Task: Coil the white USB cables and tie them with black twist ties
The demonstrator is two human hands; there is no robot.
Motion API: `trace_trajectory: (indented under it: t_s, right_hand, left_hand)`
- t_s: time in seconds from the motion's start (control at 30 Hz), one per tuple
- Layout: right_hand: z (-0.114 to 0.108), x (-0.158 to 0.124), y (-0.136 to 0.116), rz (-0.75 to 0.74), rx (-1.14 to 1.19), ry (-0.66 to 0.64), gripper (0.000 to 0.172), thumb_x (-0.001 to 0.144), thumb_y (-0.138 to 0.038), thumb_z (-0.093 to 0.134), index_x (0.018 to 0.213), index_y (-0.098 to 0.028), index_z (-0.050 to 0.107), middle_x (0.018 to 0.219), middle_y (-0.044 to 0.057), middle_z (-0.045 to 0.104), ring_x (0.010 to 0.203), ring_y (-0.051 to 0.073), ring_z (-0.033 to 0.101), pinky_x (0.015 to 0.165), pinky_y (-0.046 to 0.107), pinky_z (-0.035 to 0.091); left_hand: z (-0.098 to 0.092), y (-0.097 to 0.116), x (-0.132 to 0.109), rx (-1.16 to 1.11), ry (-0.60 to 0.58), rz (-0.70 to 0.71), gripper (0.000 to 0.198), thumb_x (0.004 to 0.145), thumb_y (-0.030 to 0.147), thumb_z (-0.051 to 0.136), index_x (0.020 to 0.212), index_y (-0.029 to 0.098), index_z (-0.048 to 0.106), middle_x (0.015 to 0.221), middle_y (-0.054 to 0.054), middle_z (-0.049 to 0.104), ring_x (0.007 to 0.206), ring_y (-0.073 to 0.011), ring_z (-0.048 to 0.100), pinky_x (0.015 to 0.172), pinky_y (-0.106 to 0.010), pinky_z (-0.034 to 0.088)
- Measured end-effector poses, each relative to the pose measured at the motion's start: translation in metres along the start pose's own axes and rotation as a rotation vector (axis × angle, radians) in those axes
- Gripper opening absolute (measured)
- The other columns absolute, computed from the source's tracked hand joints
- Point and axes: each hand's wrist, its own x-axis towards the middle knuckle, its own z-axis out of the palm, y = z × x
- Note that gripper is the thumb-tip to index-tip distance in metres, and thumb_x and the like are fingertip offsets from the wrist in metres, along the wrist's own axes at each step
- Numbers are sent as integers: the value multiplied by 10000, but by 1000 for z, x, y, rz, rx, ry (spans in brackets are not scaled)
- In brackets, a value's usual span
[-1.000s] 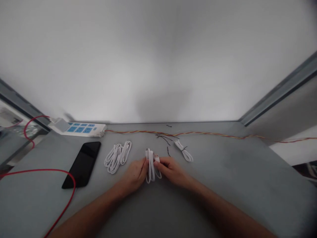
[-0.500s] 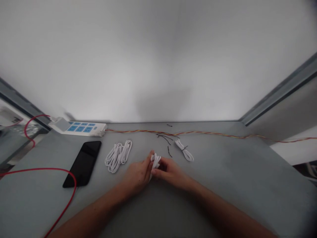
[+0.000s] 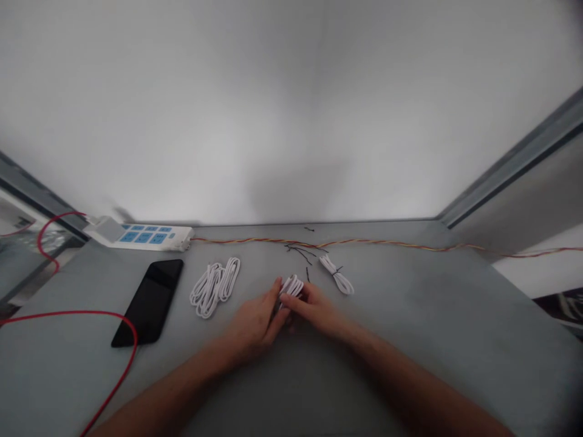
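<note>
Pinching a coiled white cable (image 3: 290,288), you hold it over the grey table (image 3: 410,328), with your left hand (image 3: 252,325) and right hand (image 3: 316,311) meeting around it, both grips pressed together on the coil. Just ahead of your right hand lies a small tied white cable (image 3: 336,274), with short black wires (image 3: 300,252) beyond. To your left are a looped white cable bundle (image 3: 213,290), a black smartphone (image 3: 148,302) and a blue-socketed power strip (image 3: 139,237).
</note>
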Motion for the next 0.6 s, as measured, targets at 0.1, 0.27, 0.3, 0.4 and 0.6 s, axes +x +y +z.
trace_trajectory:
  t_s: [0.1,0.27,0.3,0.4,0.6]
  right_hand:
    - [0,1,-1,19,47,8,359,679,-489,727,816,-187,590,708,-16,639,639,148,630,615,292,546]
    - [-3,4,2,-49,48,55,396,605,-405,802,893,-194,632,862,13,676,816,185,654,782,339,533]
    - [-4,5,2,-64,45,54,396,606,-393,803,906,-196,636,881,15,677,824,182,654,799,340,525]
    - [-5,5,1,-90,18,64,349,640,-379,784,895,-193,635,843,5,666,760,154,645,770,317,520]
    - [-4,3,-2,-67,-66,56,322,719,-447,705,861,-183,590,599,-54,543,494,109,546,488,249,474]
  left_hand:
    - [2,-3,4,62,-43,-24,605,951,387,320,1489,131,217,1310,-189,570,1057,-304,635,887,-420,494]
    - [-3,-5,5,57,-12,-27,551,948,339,316,1465,146,293,1331,-172,561,1118,-296,606,934,-414,473]
    - [-6,-5,5,38,-9,-24,544,950,332,310,1462,147,300,1338,-165,557,1145,-289,591,952,-410,462]
    - [-11,-1,3,-32,-8,-31,536,952,336,301,1454,148,320,1367,-146,535,1194,-271,561,984,-396,445]
    - [-11,2,2,-106,-7,-32,530,958,351,297,1443,144,346,1358,-136,547,1226,-264,533,1016,-405,418]
